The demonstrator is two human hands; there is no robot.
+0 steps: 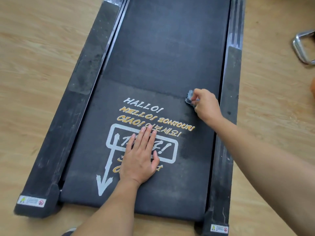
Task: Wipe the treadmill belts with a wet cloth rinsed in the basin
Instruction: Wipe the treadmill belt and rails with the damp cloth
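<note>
We find the wet cloth (189,97) bunched on the treadmill belt (170,48), near its right edge.
Our right hand (205,105) curls its fingers round the cloth and holds it against the belt; our left hand (141,155) lies flat, fingers straight, on the printed lettering (143,106). We read "HALLO!", "HELLO! BONJOUR!" and "CIAO!"; the corner stickers (31,201) are too small to read.

Left hand (141,157) flat, right hand (205,104) curled.

crumpled grey cloth (190,97) on dark belt (170,57)
</note>
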